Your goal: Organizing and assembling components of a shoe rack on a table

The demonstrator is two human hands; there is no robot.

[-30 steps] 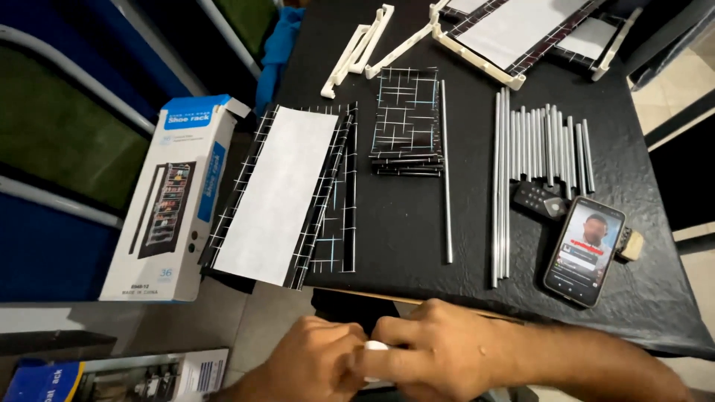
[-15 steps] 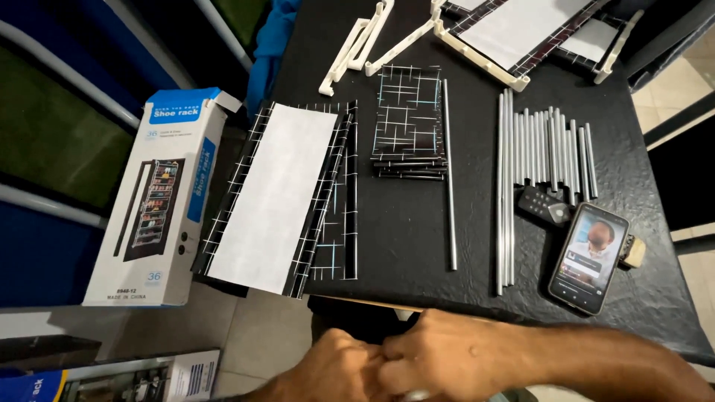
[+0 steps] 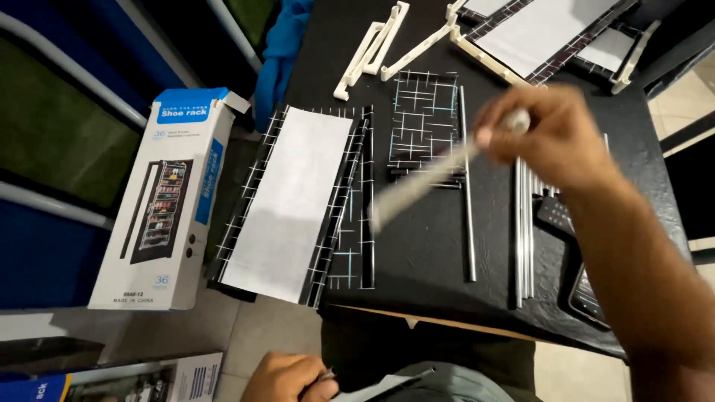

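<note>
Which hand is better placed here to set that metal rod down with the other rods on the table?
Probably the right hand: it already grips the metal rod above the black table, beside the row of rods. The left hand is low at the near edge, pinching a grey sheet.

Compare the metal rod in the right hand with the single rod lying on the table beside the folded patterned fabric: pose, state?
The held metal rod is lifted off the table in the right hand, slanting down to the left; the single rod lies flat on the black table, running straight away from the camera. The held rod is motion-blurred; the lying rod is sharp. Both are thin, silver-grey and straight.
</note>
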